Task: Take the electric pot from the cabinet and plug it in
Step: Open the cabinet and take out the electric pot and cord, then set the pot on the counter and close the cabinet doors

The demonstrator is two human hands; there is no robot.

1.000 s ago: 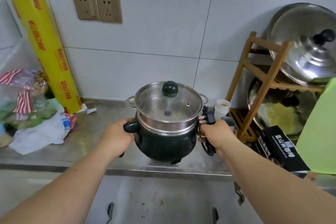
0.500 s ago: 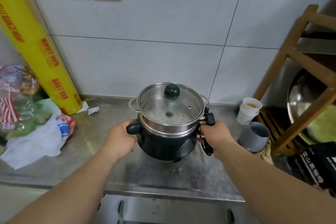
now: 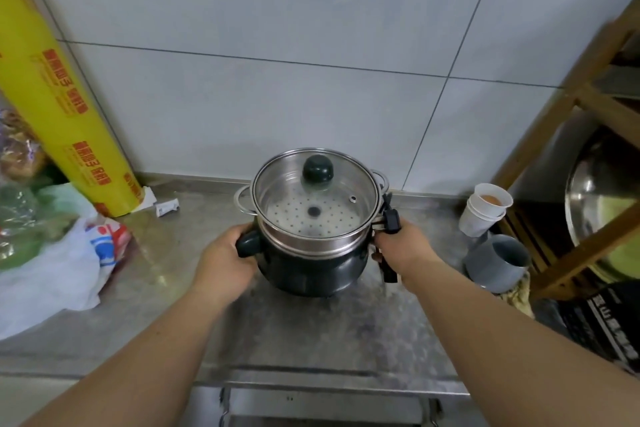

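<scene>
The dark green electric pot with a glass lid [image 3: 313,255] now sits farther onto the steel counter [image 3: 173,288]. The left hand [image 3: 225,258] and right hand [image 3: 403,248] flank it, fingers curled around its side handles.

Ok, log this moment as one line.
stage: placing | electric pot: over steel counter, lid on | left hand: grips side handle | right hand: grips pot, bundled cord | plugged in: no

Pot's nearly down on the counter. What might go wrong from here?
1. The glass lid sits loose on the black electric pot; tilting may slide it off.
2. The black plug, bunched in the right hand, may snag underneath.
3. Stacked white paper cups stand nearby; an elbow may topple them.
</scene>
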